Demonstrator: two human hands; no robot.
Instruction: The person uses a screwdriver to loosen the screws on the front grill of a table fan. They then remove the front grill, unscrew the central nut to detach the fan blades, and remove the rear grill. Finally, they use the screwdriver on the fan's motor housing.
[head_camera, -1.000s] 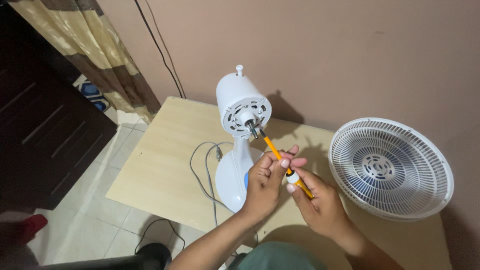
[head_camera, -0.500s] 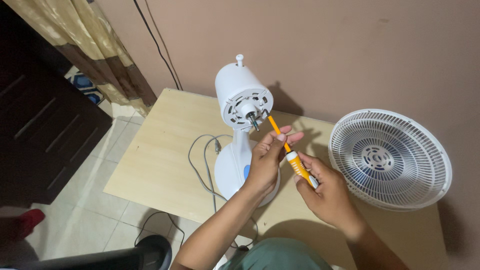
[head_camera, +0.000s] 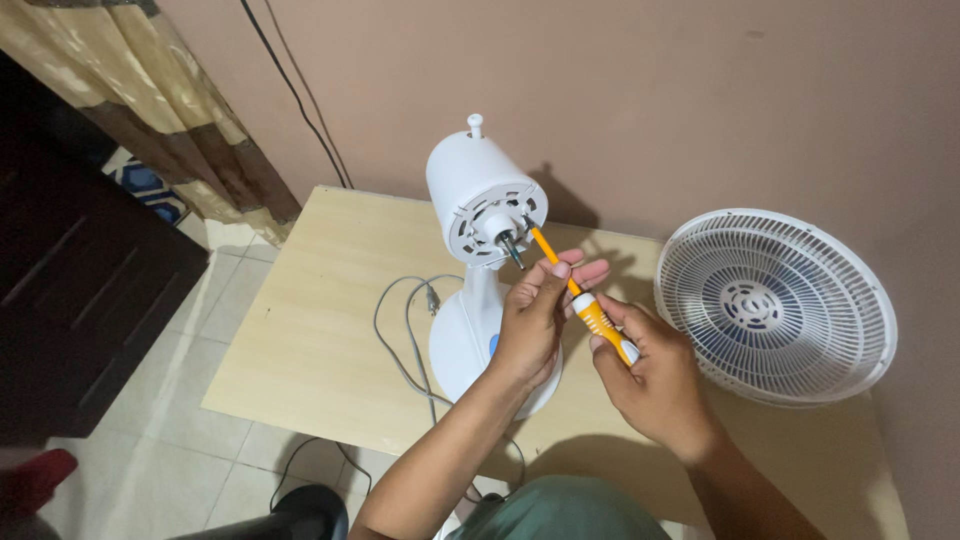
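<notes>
A white desk fan (head_camera: 484, 210) without blade or grille stands on a light wooden table (head_camera: 320, 330), its motor shaft pointing toward me. An orange screwdriver (head_camera: 590, 310) has its tip on the motor's front face, just right of the shaft. My right hand (head_camera: 650, 375) grips the orange and white handle. My left hand (head_camera: 535, 320) pinches the screwdriver's shaft near the handle, in front of the fan's stem.
A white round fan grille (head_camera: 775, 305) lies on the table's right side by the wall. The fan's grey power cord (head_camera: 405, 340) loops over the table's front edge. A curtain (head_camera: 140, 100) and a dark cabinet (head_camera: 70, 280) are at the left, over a tiled floor.
The view has shifted slightly. Both hands hold the screwdriver as before, and its tip stays on the motor face near the shaft.
</notes>
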